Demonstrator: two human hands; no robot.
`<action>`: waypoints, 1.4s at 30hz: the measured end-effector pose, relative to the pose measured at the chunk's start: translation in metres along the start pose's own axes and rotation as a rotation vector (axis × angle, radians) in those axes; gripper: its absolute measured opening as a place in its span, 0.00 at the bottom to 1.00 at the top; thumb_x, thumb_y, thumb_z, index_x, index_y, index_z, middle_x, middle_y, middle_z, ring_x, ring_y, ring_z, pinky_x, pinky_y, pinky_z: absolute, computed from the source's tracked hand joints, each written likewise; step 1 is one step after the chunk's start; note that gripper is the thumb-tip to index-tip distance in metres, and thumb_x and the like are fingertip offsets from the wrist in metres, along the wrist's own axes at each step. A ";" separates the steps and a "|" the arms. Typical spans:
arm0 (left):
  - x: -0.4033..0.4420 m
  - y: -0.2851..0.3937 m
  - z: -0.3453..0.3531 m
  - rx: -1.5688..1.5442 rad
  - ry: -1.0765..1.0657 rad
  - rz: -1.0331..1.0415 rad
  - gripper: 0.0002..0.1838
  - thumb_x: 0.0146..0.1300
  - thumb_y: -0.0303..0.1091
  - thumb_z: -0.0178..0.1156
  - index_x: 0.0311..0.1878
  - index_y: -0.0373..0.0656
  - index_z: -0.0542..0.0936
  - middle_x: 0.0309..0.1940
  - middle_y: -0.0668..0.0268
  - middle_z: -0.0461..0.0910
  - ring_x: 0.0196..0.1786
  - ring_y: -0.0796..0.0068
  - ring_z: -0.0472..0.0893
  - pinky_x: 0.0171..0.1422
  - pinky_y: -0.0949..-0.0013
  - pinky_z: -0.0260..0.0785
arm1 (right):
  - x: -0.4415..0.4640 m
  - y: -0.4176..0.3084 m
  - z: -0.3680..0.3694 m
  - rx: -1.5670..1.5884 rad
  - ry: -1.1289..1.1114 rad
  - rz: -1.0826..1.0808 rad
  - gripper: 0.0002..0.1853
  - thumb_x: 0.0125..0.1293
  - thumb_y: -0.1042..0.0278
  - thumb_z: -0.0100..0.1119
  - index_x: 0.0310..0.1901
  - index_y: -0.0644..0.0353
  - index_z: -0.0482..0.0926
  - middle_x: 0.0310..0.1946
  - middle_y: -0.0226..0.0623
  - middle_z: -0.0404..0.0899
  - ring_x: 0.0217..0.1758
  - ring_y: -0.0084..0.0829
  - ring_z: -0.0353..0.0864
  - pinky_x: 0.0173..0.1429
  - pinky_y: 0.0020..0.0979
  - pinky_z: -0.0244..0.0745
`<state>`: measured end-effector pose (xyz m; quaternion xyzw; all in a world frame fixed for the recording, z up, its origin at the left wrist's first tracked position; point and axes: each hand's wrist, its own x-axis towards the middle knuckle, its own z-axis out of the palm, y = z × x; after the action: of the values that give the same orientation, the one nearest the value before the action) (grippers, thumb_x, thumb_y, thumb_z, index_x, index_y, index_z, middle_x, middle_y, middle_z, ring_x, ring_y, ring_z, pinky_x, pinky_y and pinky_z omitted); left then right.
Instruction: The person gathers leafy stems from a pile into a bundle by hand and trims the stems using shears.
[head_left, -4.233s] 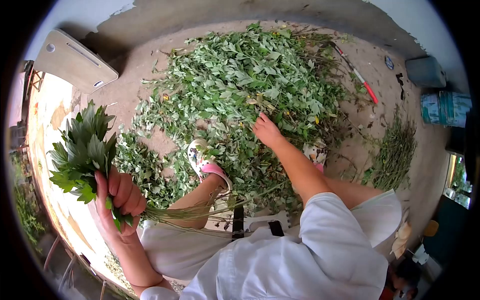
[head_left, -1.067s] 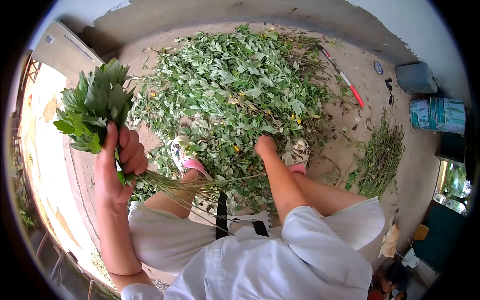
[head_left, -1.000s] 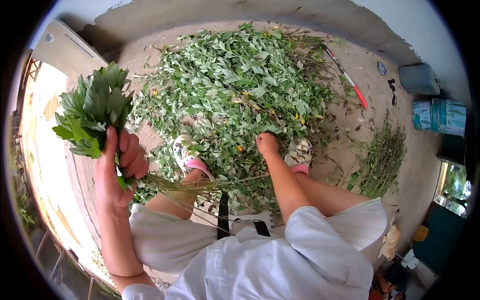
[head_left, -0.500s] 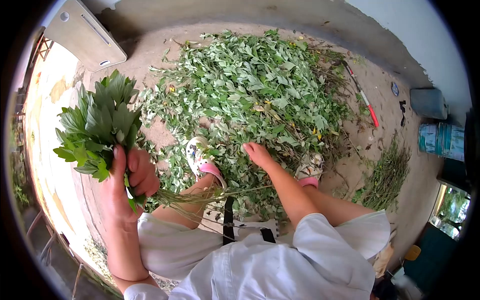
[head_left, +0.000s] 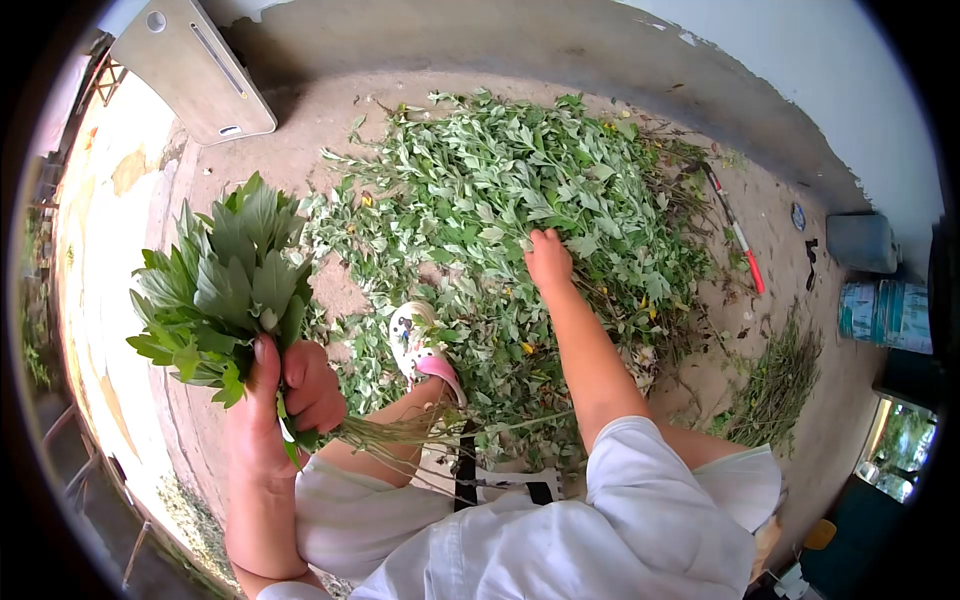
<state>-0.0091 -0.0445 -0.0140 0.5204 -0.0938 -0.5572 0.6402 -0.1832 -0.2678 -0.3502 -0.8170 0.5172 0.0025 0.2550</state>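
A bunch of leafy green stems [head_left: 228, 285] is gripped in my left hand [head_left: 295, 395], leaves upward at the left, its long thin stems trailing right across my lap. My right hand [head_left: 549, 260] reaches over the big heap of cut green plants [head_left: 480, 170] on the floor, its fingers drawn together at the leaves. Whatever is between those fingers is too small to make out. The heap spreads around my patterned shoe [head_left: 410, 340] with its pink strap.
A tool with a red handle [head_left: 754, 272] lies right of the heap. Below it is a pile of thin stems [head_left: 775, 385]. A blue-grey container [head_left: 862, 243] and a teal bucket [head_left: 885, 314] stand by the right wall. A beige board [head_left: 195, 70] leans at the upper left.
The view has shifted. My right hand has moved from the lower part of the heap up to its middle. The bunch stays in my left hand.
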 end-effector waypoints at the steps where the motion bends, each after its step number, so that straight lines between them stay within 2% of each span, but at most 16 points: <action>1: -0.001 0.000 0.001 -0.007 -0.015 -0.014 0.20 0.62 0.53 0.45 0.24 0.47 0.61 0.15 0.74 0.53 0.14 0.83 0.51 0.18 0.76 0.45 | 0.003 0.001 0.005 -0.135 -0.079 0.061 0.12 0.53 0.71 0.55 0.41 0.62 0.72 0.43 0.43 0.68 0.40 0.44 0.75 0.41 0.39 0.72; 7: 0.004 -0.003 0.002 -0.004 0.122 0.056 0.17 0.63 0.47 0.49 0.26 0.45 0.63 0.15 0.73 0.55 0.16 0.81 0.54 0.20 0.75 0.49 | -0.019 -0.011 -0.040 -0.209 -0.123 0.010 0.10 0.56 0.71 0.51 0.41 0.62 0.73 0.46 0.45 0.71 0.39 0.41 0.78 0.39 0.35 0.74; 12: 0.014 -0.010 -0.003 -0.004 0.179 0.096 0.12 0.59 0.38 0.56 0.39 0.41 0.70 0.26 0.67 0.70 0.22 0.80 0.65 0.25 0.74 0.60 | -0.062 -0.016 -0.084 0.812 0.085 -0.217 0.10 0.52 0.68 0.61 0.33 0.64 0.75 0.24 0.36 0.78 0.31 0.25 0.77 0.34 0.27 0.69; 17: 0.020 -0.015 -0.006 -0.041 0.198 0.228 0.19 0.56 0.34 0.58 0.50 0.41 0.68 0.45 0.60 0.75 0.24 0.83 0.70 0.31 0.74 0.69 | -0.124 -0.035 -0.141 0.742 -0.116 -0.404 0.10 0.51 0.69 0.63 0.32 0.65 0.76 0.20 0.32 0.75 0.27 0.22 0.73 0.34 0.25 0.68; 20: 0.009 -0.005 0.003 -0.101 0.038 0.376 0.17 0.58 0.32 0.56 0.50 0.42 0.68 0.45 0.65 0.75 0.25 0.82 0.69 0.33 0.74 0.67 | -0.143 -0.041 -0.151 0.648 -0.146 -0.524 0.11 0.51 0.69 0.63 0.32 0.66 0.75 0.24 0.32 0.75 0.26 0.22 0.71 0.33 0.24 0.66; 21: 0.007 -0.004 0.006 -0.072 0.118 0.393 0.15 0.58 0.32 0.56 0.48 0.43 0.69 0.38 0.67 0.75 0.25 0.80 0.69 0.32 0.74 0.66 | -0.148 -0.040 -0.154 0.689 -0.151 -0.547 0.11 0.51 0.69 0.63 0.32 0.66 0.75 0.26 0.33 0.75 0.26 0.22 0.69 0.32 0.23 0.65; 22: 0.008 -0.007 0.001 -0.055 0.108 0.378 0.13 0.59 0.34 0.55 0.46 0.42 0.70 0.36 0.67 0.75 0.25 0.80 0.68 0.32 0.75 0.65 | -0.145 -0.039 -0.150 0.656 -0.002 -0.672 0.11 0.53 0.69 0.61 0.36 0.66 0.75 0.31 0.30 0.73 0.24 0.20 0.65 0.29 0.22 0.62; 26: 0.001 -0.010 0.013 -0.071 0.000 0.333 0.09 0.59 0.31 0.55 0.42 0.41 0.72 0.31 0.68 0.73 0.28 0.78 0.70 0.31 0.73 0.65 | -0.163 -0.084 -0.190 1.279 -0.035 -0.309 0.11 0.62 0.72 0.46 0.44 0.65 0.72 0.31 0.24 0.64 0.24 0.15 0.59 0.29 0.19 0.58; 28: 0.000 -0.015 0.020 0.003 -0.025 0.301 0.10 0.59 0.32 0.55 0.43 0.41 0.71 0.33 0.68 0.73 0.28 0.78 0.70 0.31 0.73 0.65 | -0.170 -0.125 -0.204 1.270 0.012 -0.496 0.11 0.63 0.74 0.42 0.45 0.64 0.72 0.36 0.28 0.68 0.27 0.14 0.58 0.30 0.18 0.57; 30: -0.006 -0.017 0.031 0.078 -0.071 0.294 0.13 0.59 0.31 0.54 0.46 0.39 0.71 0.37 0.67 0.73 0.31 0.77 0.72 0.33 0.71 0.66 | -0.172 -0.167 -0.204 1.037 0.267 -0.803 0.13 0.63 0.75 0.40 0.47 0.65 0.70 0.43 0.39 0.71 0.41 0.32 0.70 0.42 0.29 0.64; 31: -0.008 -0.018 0.034 0.086 -0.082 0.293 0.13 0.59 0.31 0.54 0.46 0.39 0.71 0.37 0.67 0.73 0.31 0.77 0.72 0.33 0.71 0.66 | -0.177 -0.181 -0.205 0.993 0.179 -0.841 0.14 0.61 0.74 0.42 0.48 0.66 0.68 0.41 0.45 0.71 0.46 0.45 0.70 0.47 0.35 0.66; 33: -0.011 -0.021 0.035 0.084 0.076 0.309 0.14 0.58 0.31 0.55 0.47 0.38 0.71 0.38 0.66 0.73 0.35 0.75 0.73 0.37 0.70 0.68 | -0.193 -0.199 -0.211 0.836 -0.034 -0.743 0.14 0.58 0.74 0.44 0.46 0.66 0.67 0.42 0.49 0.70 0.43 0.49 0.71 0.46 0.38 0.67; 35: -0.014 -0.018 0.022 0.142 0.083 0.270 0.16 0.56 0.31 0.57 0.47 0.38 0.71 0.38 0.67 0.74 0.39 0.76 0.74 0.40 0.68 0.68 | -0.190 -0.199 -0.207 0.814 -0.011 -0.770 0.13 0.57 0.74 0.45 0.45 0.66 0.66 0.40 0.49 0.70 0.42 0.50 0.71 0.44 0.40 0.68; 37: -0.018 -0.014 0.017 0.850 -0.171 0.735 0.09 0.56 0.30 0.56 0.38 0.37 0.75 0.30 0.67 0.74 0.31 0.76 0.73 0.33 0.73 0.66 | -0.190 -0.198 -0.206 0.790 0.009 -0.793 0.13 0.56 0.73 0.46 0.44 0.65 0.66 0.39 0.49 0.70 0.40 0.50 0.71 0.43 0.41 0.68; 38: -0.016 -0.012 0.020 0.255 -0.144 0.243 0.09 0.55 0.30 0.58 0.38 0.38 0.75 0.32 0.67 0.75 0.32 0.76 0.73 0.33 0.73 0.67 | -0.192 -0.196 -0.206 0.691 0.073 -0.786 0.12 0.56 0.75 0.46 0.43 0.64 0.67 0.37 0.47 0.70 0.39 0.49 0.72 0.41 0.40 0.69; 42: -0.013 -0.023 0.029 0.277 0.019 0.239 0.11 0.54 0.35 0.59 0.38 0.40 0.75 0.31 0.66 0.74 0.31 0.77 0.72 0.34 0.74 0.65 | -0.200 -0.198 -0.209 0.395 0.246 -0.748 0.15 0.50 0.76 0.51 0.43 0.60 0.69 0.37 0.41 0.71 0.39 0.42 0.73 0.38 0.37 0.72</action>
<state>-0.0483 -0.0464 -0.0134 0.5939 -0.2246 -0.4540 0.6251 -0.1624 -0.1198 -0.0329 -0.8778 0.2027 -0.2864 0.3261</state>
